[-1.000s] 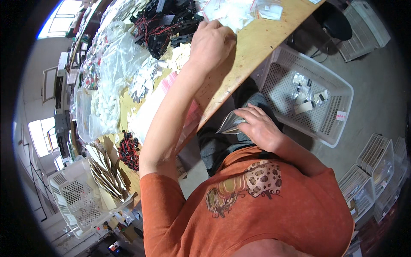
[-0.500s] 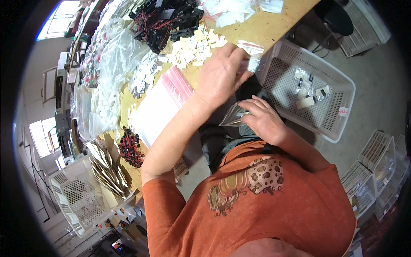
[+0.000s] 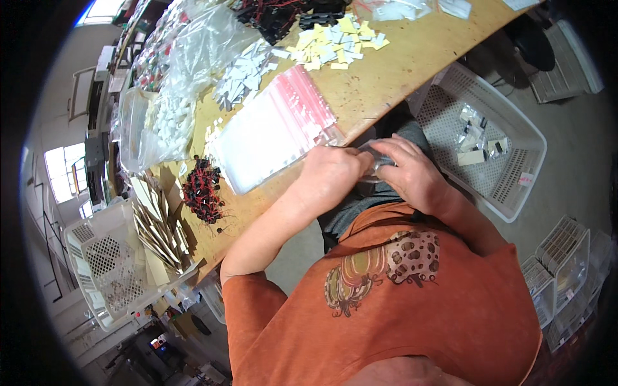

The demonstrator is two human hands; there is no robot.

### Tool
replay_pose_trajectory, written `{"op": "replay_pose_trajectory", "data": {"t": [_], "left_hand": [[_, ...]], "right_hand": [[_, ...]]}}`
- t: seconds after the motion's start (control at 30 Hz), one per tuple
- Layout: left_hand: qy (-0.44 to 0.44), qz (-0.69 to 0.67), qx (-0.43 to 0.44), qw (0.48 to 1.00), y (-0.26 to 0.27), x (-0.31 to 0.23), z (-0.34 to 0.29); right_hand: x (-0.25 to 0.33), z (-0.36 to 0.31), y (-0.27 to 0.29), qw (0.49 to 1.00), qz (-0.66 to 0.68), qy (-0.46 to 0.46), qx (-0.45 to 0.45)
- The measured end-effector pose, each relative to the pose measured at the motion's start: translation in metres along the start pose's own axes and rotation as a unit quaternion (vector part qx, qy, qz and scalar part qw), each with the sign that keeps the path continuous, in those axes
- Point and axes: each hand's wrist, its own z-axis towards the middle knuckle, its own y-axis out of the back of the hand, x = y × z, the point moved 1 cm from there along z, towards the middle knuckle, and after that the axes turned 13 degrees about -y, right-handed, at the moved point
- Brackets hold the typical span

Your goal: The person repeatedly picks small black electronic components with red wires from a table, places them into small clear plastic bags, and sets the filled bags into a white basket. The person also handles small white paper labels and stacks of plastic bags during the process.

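Both hands meet in front of me, just off the table's near edge, over my lap. My right hand point(image 3: 415, 175) grips a clear plastic bag point(image 3: 369, 172) with its fingers bent over the top. From the other side my left hand point(image 3: 329, 172) closes in a pinch at the same bag; its fingertips are partly hidden. What lies inside the bag is hard to make out. Close beyond my left hand lies a stack of clear zip bags point(image 3: 257, 145) with pink-red closure strips.
On the wooden table point(image 3: 399, 67) lie yellow and white pieces point(image 3: 335, 45), grey-white pieces point(image 3: 241, 74), black parts with red wires point(image 3: 203, 191) and plastic bags of small parts. A white basket point(image 3: 502, 186) holding packets stands right; another crate point(image 3: 109, 270) with cardboard sheets stands left.
My left hand has come back from the small zip bag near the table edge to the clear bag at my right hand. The view has shifted slightly.
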Motion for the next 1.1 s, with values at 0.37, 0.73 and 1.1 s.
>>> {"op": "replay_pose_trajectory", "data": {"t": [0.37, 0.73, 1.1], "left_hand": [[0.042, 0.080, -0.332, 0.939, 0.069, 0.121, 0.052], [0.109, 0.203, -0.291, 0.929, 0.068, 0.211, 0.084], [0.030, -0.712, -0.610, 0.346, 0.089, 0.256, 0.033]], "right_hand": [[-0.004, -0.005, -0.016, 0.998, 0.043, -0.015, 0.040], [-0.015, -0.011, -0.017, 0.997, 0.047, -0.035, 0.047], [-0.016, -0.009, -0.014, 0.998, 0.043, -0.022, 0.044]]}}
